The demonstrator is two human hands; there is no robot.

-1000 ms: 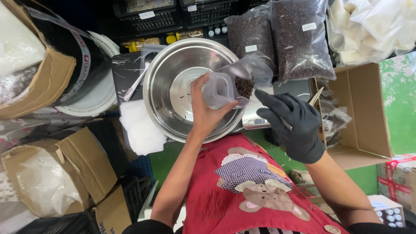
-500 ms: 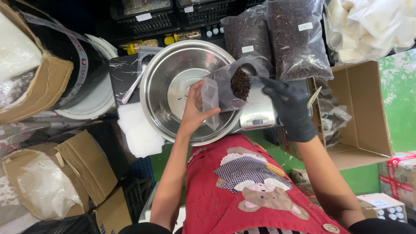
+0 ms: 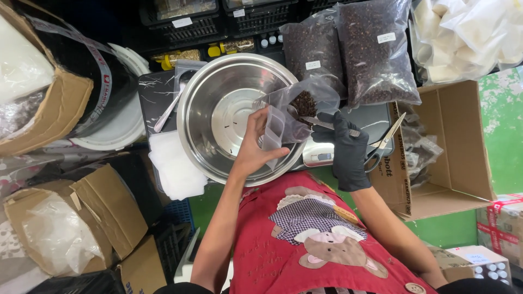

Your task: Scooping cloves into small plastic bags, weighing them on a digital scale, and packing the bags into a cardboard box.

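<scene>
Over the steel bowl (image 3: pixel 218 117), left hand (image 3: pixel 256 149) grips a clear pouch (image 3: pixel 286 117); gloved right hand (image 3: pixel 346 147) clasps a scoop (image 3: pixel 321 122).

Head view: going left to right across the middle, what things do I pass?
Cardboard box → white foam pad → steel bowl → left hand holding a clear bag → gloved right hand with a spoon → scissors → open carton.

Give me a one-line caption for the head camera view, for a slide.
Bare left hand holds a small clear bag open over a steel bowl while the gloved right hand spoons in dark dried bits.
</scene>
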